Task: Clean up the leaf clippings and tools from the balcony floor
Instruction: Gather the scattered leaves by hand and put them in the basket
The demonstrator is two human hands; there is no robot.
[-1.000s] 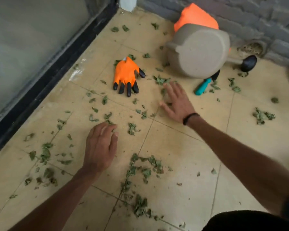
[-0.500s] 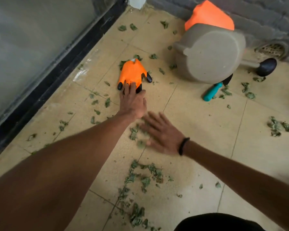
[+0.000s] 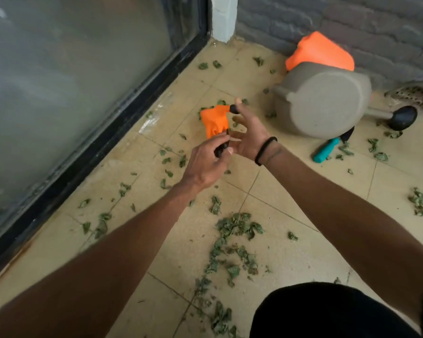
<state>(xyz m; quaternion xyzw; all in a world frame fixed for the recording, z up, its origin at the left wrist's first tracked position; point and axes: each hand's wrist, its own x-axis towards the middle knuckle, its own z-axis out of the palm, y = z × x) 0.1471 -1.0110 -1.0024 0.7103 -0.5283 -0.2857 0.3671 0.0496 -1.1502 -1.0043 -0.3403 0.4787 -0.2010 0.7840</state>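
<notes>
both hands on the orange garden glove, lifted off the balcony floor

the left hand (image 3: 205,162) pinches the black-tipped finger end of the orange glove (image 3: 215,121), fingers curled round it, while the right hand (image 3: 248,135) (a black band at its wrist) pinches another black claw tip between thumb and forefinger up near the cuff side, its other fingers spread loosely. the glove hangs stretched between the two hands above the tiled floor (image 3: 291,186), beside the black-framed glass door (image 3: 83,81). leaf clippings (image 3: 235,230) lie scattered over the tiles, thickest in a loose heap between the forearms. by the grey brick wall a grey watering can (image 3: 320,106) lies on its side, a second orange glove (image 3: 320,51) behind it, and a teal-handled tool (image 3: 326,150) pokes out from beneath its lower edge.
</notes>
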